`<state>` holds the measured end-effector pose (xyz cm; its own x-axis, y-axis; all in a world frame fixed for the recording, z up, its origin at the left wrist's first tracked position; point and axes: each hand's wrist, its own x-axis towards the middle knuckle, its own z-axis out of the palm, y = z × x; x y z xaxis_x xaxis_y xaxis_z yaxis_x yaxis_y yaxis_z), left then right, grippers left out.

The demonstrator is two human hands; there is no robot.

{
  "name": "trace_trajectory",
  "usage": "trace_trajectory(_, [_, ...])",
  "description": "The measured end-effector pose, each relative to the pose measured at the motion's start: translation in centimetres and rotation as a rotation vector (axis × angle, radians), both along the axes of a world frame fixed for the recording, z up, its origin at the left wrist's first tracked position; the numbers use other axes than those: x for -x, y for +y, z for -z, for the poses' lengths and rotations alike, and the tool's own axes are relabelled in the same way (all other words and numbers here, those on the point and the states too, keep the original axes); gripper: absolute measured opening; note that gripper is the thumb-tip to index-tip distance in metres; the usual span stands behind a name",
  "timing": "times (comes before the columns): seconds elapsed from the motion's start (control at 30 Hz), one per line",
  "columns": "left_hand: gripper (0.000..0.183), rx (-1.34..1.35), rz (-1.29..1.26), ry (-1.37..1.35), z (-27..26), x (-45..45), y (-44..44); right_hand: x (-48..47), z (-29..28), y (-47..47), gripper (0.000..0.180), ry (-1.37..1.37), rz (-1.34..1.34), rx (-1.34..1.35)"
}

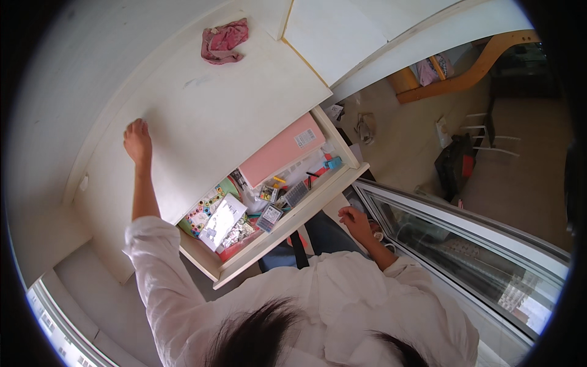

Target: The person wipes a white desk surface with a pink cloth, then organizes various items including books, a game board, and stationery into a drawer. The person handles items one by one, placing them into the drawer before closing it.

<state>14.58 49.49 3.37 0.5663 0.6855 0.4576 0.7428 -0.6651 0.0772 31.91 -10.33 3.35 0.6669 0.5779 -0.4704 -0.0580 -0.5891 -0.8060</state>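
Observation:
My left hand (138, 142) is on or just above the white desktop (192, 133) at the left, its fingers curled; whether it holds something small I cannot tell. My right hand (357, 224) hangs beyond the drawer front near my lap, fingers loosely bent and apart, holding nothing visible. Between them a white drawer (293, 225) stands pulled out. In it lie a pink folder or box (282, 149), a board with coloured round pieces (206, 208), a shiny white packet (223, 221), small clear plastic cases (269, 217) and a blue stapler-like object (333, 162). A crumpled pink cloth (224, 41) lies at the desktop's back.
A metal-framed sliding glass window or door (449, 220) runs close along the right. Past it are a black bag or case (455, 167), a chair (490, 128) and a curved wooden furniture frame (463, 80). A wall borders the desktop at the left.

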Motion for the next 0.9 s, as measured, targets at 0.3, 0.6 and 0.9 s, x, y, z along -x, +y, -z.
trace_trajectory(0.3, [0.027,0.892,0.301,-0.122,1.6,-5.3,-36.3,-3.3,2.5,1.8,0.016,-0.089,-0.284,-0.019])
trace_trajectory(0.6, [0.065,0.793,0.004,-0.506,1.4,-3.9,-41.1,-9.2,2.9,0.8,0.027,0.404,-0.158,0.226])
trace_trajectory(0.9, [0.081,0.914,-1.501,-1.263,2.8,17.5,-42.3,-9.4,5.9,4.5,0.028,0.899,0.212,0.118])
